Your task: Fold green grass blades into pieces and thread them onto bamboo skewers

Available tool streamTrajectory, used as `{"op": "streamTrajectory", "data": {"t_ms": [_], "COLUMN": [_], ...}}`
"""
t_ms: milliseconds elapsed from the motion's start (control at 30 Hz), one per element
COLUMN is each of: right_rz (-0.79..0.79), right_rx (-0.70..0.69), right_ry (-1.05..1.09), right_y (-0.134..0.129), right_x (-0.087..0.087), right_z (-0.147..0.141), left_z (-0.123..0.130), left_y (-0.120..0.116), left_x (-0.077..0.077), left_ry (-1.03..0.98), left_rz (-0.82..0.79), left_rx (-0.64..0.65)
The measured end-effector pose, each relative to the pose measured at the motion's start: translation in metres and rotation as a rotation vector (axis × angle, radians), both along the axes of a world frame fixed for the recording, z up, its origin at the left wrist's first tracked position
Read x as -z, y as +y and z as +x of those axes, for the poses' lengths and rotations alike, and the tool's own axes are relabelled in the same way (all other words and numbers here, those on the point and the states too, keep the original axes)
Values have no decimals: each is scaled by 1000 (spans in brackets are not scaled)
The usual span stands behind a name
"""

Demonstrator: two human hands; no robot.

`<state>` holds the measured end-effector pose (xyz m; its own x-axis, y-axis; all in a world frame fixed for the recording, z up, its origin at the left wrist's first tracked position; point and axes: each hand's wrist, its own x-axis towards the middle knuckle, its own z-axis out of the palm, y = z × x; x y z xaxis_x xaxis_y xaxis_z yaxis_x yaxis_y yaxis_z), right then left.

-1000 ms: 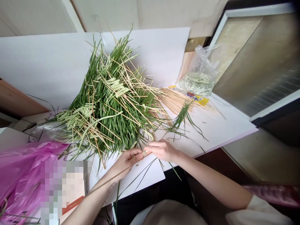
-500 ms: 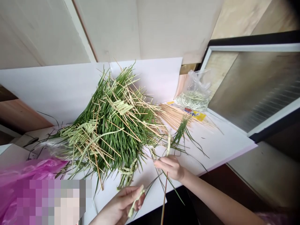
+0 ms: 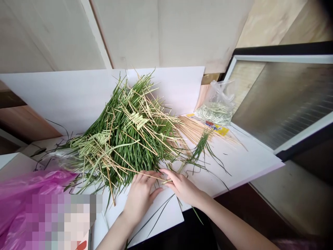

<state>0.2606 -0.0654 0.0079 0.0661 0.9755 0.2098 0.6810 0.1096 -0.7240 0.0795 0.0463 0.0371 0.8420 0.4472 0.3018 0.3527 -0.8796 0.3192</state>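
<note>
A thin wooden skewer (image 3: pixel 149 176) lies almost level, its end pinched between the thumb and fingers of my right hand (image 3: pixel 183 187). A bit of pale green stalk (image 3: pixel 167 181) shows at those fingertips. My left hand (image 3: pixel 140 194) reaches over the front edge of a big heap of green chives (image 3: pixel 135 152), back of the hand up, thumb spread away from the fingers. The skewer crosses over its fingers. What lies under the left palm is hidden. Pale folded chive pieces on skewers (image 3: pixel 139 120) rest on top of the heap.
Many bare skewers (image 3: pixel 194 128) lie on a yellow and blue wrapper (image 3: pixel 221 130) at the right. Behind them stands a clear bag (image 3: pixel 217 107) of pale strips. A small chive bunch (image 3: pixel 201 149) is nearer. A pink plastic bag (image 3: pixel 33 187) fills the lower left.
My right hand has tipped the skewer from upright to nearly level, pointing left. My left hand has moved up to the heap; the pale green piece it held is out of sight.
</note>
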Motion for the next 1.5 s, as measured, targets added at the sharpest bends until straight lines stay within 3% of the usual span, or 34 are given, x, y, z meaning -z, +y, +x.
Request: {"op": "streamTrajectory", "data": {"t_ms": [267,467,867,967,1067,1267,1367,1500], "right_rz": [-70,-89,-39,-25,-22,-30,-39,-51], "right_rx": [-93,-93,-30,-28,-38,-36,-36,-30], "right_ry": [236,346,259,230,203,168,160,152], "right_y": [5,8,4,5,6,7,7,4], "right_x": [-11,-8,7,6,2,-7,-9,-8], "right_z": [4,5,36,32,24,14,13,12], "left_z": [14,14,-8,-7,0,16,19,18], "left_y": [-6,-3,15,13,5,-3,-2,-5], "left_x": [-1,1,2,-2,-4,-4,-5,-4], "left_ry": [-58,-47,-125,-48,18,3,22,82], "left_rz": [-109,-142,-176,-88,102,335,353,213], "left_rx": [102,149,141,139,135,152,158,163]}}
